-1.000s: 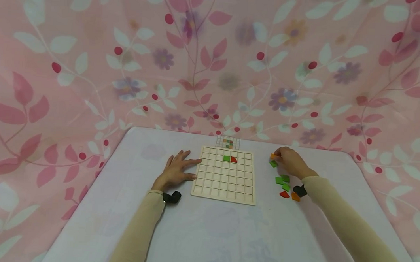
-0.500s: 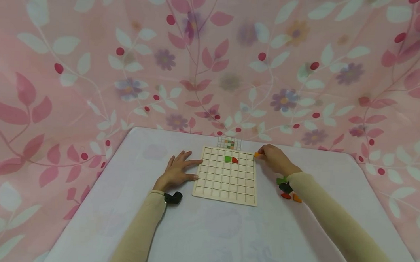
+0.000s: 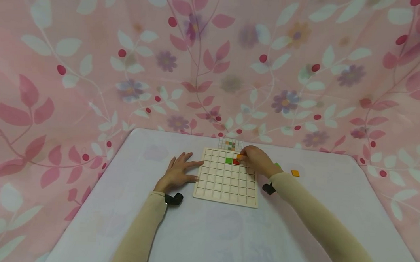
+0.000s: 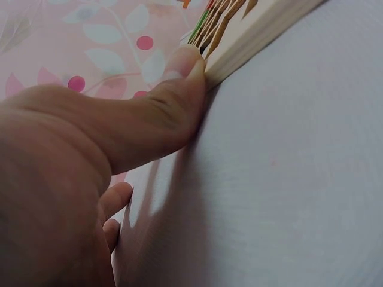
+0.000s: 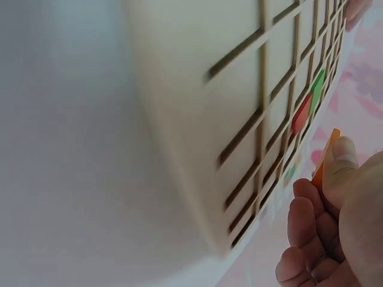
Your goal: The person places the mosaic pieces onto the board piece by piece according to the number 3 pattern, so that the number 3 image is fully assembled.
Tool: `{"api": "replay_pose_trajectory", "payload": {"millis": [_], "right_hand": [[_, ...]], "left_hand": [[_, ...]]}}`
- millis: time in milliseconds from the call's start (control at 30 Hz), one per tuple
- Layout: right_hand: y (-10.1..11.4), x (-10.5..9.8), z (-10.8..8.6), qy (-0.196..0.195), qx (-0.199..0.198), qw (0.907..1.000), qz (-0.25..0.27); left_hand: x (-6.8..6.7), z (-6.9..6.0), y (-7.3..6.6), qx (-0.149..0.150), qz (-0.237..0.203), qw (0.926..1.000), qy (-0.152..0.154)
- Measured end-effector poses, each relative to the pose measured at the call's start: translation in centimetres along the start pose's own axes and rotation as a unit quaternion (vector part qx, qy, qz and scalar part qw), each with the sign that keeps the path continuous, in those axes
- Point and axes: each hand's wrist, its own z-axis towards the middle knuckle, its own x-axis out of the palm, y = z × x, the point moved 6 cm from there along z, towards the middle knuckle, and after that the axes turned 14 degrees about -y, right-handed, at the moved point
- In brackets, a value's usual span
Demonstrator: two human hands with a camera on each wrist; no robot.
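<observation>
A wooden grid board [image 3: 225, 183] lies on the table, with a green square tile [image 3: 228, 161] and a red quarter-round tile [image 3: 236, 162] side by side in its cells. My left hand [image 3: 178, 171] rests at the board's left side with fingers spread; in the left wrist view its thumb [image 4: 173, 101] touches the board's edge. My right hand [image 3: 257, 159] pinches an orange tile [image 5: 326, 158] between thumb and fingers, above the upper right part of the board and close to the red tile. The orange tile's full outline is partly covered by the fingers.
Behind the board stands a small pattern card [image 3: 230, 144] with coloured squares. To the right, an orange square tile [image 3: 295, 173] lies on the white tablecloth [image 3: 222, 234], and a green tile [image 3: 277, 165] peeks out beside the right wrist. The right forearm covers other loose tiles.
My right hand has carried the orange tile leftward from the loose tiles to over the board. An orange tile has come into sight on the right. My left hand stays at the board's edge.
</observation>
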Motion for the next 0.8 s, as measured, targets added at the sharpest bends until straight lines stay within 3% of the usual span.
{"api": "replay_pose_trajectory", "payload": {"millis": [367,533,800], "right_hand": [[3.5,1.9,1.2,-0.001,-0.041,0.9992,0.002],[4.8,2.3,1.5,-0.015,-0.079,0.9967,-0.011],[5.4,2.9,1.7,-0.026,-0.111,0.9935,-0.011]], "left_hand": [[0.0,0.0,-0.2,0.005,0.008,1.0000,-0.002],[0.0,0.0,-0.1,0.000,0.006,1.0000,0.000],[0.0,0.1,0.0,0.001,0.001,1.0000,-0.004]]}}
